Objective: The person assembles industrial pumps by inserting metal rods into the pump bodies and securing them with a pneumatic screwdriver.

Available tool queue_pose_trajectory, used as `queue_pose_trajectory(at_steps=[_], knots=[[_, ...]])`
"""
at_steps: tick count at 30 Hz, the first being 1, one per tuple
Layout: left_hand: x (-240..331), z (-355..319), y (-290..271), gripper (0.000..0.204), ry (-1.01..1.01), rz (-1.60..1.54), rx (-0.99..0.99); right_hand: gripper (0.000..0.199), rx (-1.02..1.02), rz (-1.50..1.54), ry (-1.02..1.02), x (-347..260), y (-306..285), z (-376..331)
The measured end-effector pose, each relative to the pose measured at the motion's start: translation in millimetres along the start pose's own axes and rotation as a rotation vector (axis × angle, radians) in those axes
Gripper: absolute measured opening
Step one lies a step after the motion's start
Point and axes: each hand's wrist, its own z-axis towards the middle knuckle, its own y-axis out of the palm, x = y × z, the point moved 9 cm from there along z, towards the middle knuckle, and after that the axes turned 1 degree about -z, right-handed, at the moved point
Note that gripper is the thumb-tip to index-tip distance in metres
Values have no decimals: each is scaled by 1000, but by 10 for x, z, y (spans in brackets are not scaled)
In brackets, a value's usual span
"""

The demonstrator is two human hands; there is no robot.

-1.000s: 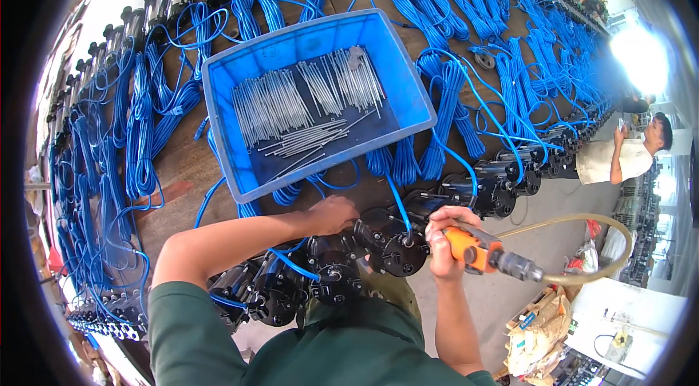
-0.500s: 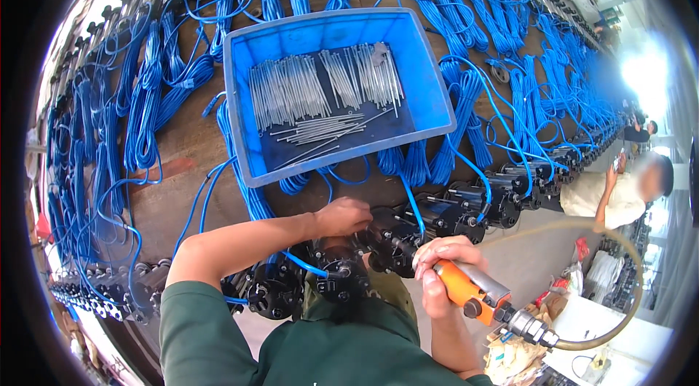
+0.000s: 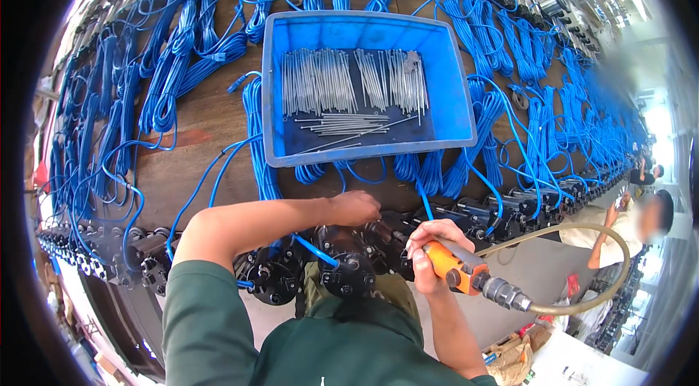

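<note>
My right hand [image 3: 431, 251] is wrapped round an orange air screwdriver [image 3: 455, 267]. A hose runs from the tool's metal coupling, and its front end points left at a black cylindrical pump [image 3: 376, 247] with a bolted end. At this pump's far end my left hand [image 3: 354, 207] is curled closed. Whatever its fingers grip is hidden. A second black pump [image 3: 347, 269], with a blue cable, lies just left under my forearm. Beyond my hands a blue plastic tray [image 3: 371, 154] holds several long thin metal rods [image 3: 318, 81], mostly side by side, a few crosswise.
Bundles of blue cable [image 3: 175, 73] cover the brown tabletop [image 3: 196, 167] around the tray. Rows of black pumps line its near and far edges. The tan air hose [image 3: 619, 240] loops at my right. Another person [image 3: 626, 229] in a light top is farther right.
The whole view has shifted, so the tray appears farther right and higher. My right hand and the screwdriver have come somewhat nearer my left hand, which stays closed at the pump.
</note>
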Motion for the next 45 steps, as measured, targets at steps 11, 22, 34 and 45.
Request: queue_pose_trajectory(at_steps=[11,22,34,45], knots=[[1922,-389,-2340,18,-486,255,489,31,-68,202,-27,-454,-275,250],[1491,522,1547,23,-323,-2359,1754,40,-223,468,-308,-1223,-1077,-444],[1155,770,1618,12,192,-2376,2086,42,-302,367,-74,-518,-948,-580],[1098,748,1645,15,252,-2365,2099,32,-327,391,-51,-333,-695,-551]])
